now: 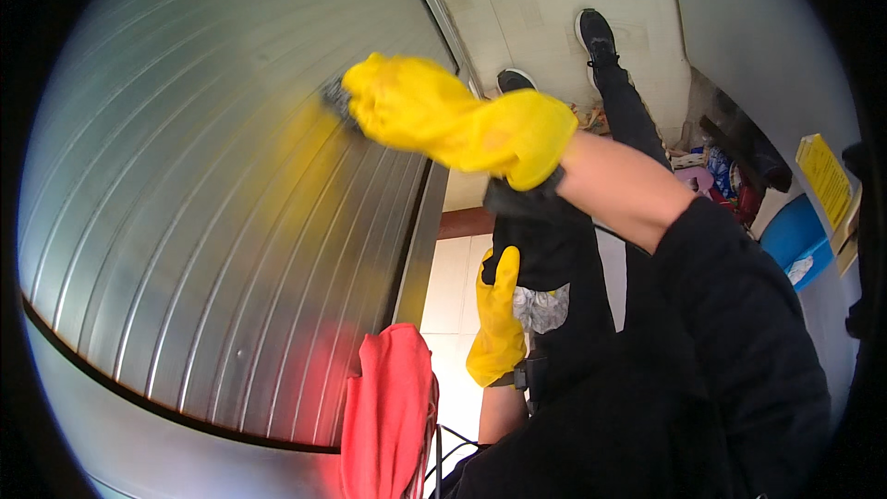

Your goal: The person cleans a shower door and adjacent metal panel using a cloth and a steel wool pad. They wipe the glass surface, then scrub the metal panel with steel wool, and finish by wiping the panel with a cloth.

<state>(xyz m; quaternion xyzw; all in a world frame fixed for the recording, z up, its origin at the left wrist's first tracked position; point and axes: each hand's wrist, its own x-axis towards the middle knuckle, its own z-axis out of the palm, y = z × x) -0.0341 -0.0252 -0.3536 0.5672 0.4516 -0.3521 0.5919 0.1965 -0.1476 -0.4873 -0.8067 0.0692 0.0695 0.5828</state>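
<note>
My right hand (409,104), in a yellow rubber glove, is closed around a dark grey scouring pad (337,98). It presses the pad to a ribbed, shiny metal panel (173,222), near the panel's right edge; most of the pad is hidden by the glove. Lower down, my left hand (497,326), gloved in yellow too, rests against my black trouser leg (540,242) with thumb and fingers apart. A crumpled grey-white patch (542,308) shows beside it; I cannot tell what it is. Blurred yellow and red reflections lie on the metal.
A red cloth (389,409) hangs at the panel's lower right corner, with black cables (438,454) beside it. My shoes (597,34) stand on light floor tiles (485,0). At right are a blue container (797,239), a yellow card with writing (824,177) and assorted clutter (721,166).
</note>
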